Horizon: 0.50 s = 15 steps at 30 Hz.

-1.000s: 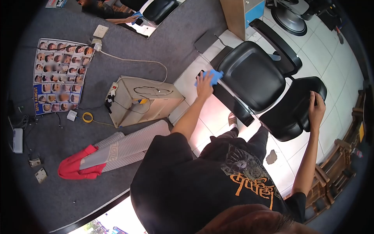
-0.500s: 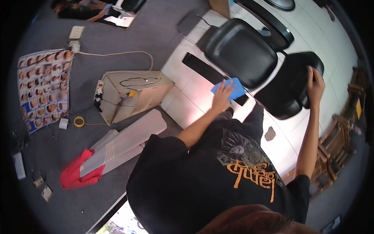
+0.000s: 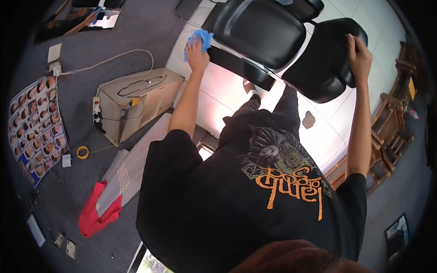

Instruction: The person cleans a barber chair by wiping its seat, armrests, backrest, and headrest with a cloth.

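Observation:
A black salon chair (image 3: 261,34) stands ahead of me, with its backrest (image 3: 318,68) to the right and its near armrest (image 3: 239,66) running along the side closest to me. My left hand (image 3: 198,57) presses a blue cloth (image 3: 204,39) against the front end of that armrest, fingers bent over the cloth. At the top of the backrest is my right hand (image 3: 360,61), its fingers curled on the edge; part of the grip is hidden.
Left of the chair, a wooden box (image 3: 145,104) carries cables and a power strip (image 3: 96,107). A striped cloth (image 3: 141,157) and a red cloth (image 3: 98,211) hang nearby. Wooden furniture (image 3: 387,132) lines the right side. A hairstyle poster (image 3: 38,129) is on the left wall.
My left hand has slid the blue cloth along the near armrest, from near its middle to its front end. My right hand stays at the backrest. The whole view has shifted.

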### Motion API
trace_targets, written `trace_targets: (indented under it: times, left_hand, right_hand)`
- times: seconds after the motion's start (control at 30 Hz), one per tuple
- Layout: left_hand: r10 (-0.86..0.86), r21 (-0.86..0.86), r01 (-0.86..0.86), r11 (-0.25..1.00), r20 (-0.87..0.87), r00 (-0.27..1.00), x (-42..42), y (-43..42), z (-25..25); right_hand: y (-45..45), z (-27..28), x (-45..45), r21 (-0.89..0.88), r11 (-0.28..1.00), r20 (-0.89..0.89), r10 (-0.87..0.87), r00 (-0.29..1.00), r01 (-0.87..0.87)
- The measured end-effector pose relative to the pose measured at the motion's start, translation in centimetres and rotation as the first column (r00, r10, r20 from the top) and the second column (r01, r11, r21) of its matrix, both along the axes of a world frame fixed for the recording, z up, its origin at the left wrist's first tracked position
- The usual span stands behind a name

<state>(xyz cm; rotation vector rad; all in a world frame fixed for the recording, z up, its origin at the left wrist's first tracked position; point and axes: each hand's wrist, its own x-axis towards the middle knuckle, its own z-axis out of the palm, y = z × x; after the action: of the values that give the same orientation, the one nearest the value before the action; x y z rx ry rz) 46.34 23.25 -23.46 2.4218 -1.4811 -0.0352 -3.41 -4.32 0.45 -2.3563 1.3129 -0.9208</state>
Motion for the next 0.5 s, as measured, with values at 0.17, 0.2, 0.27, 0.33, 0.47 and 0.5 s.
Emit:
trace_targets:
  times: [0.17,0.2,0.27,0.33,0.47,0.5]
  left_hand:
    - [-0.317,-0.044,0.313,0.949,-0.124,0.94,-15.9,1.3,1.6]
    - [-0.367,-0.041,0.367,0.929,-0.201,0.908,-18.9,1.7,2.1]
    - [-0.465,-0.033,0.482,0.876,-0.326,0.823,-23.2,2.1,3.4]
    - [-0.556,-0.062,0.582,0.811,-0.394,0.732,-25.7,2.5,4.0]
    - [-0.656,0.077,0.698,0.712,-0.281,0.7,-22.8,2.1,4.6]
    - [-0.644,0.048,0.668,0.742,-0.225,0.731,-21.0,2.4,4.1]
  right_hand:
    - [0.1,0.2,0.3,-0.042,0.999,0.01,0.002,1.0,-0.002]
    - [0.2,0.2,0.2,-0.023,1.0,-0.008,-0.017,1.0,0.016]
    - [0.2,0.2,0.1,0.009,0.999,-0.035,-0.045,0.998,0.045]
    - [0.3,0.1,0.0,-0.008,0.999,-0.025,-0.041,0.999,0.041]
    - [0.3,0.2,0.0,-0.023,0.999,0.002,-0.032,0.999,0.032]
    - [0.3,0.3,-0.1,-0.015,0.999,0.001,-0.032,0.999,0.032]
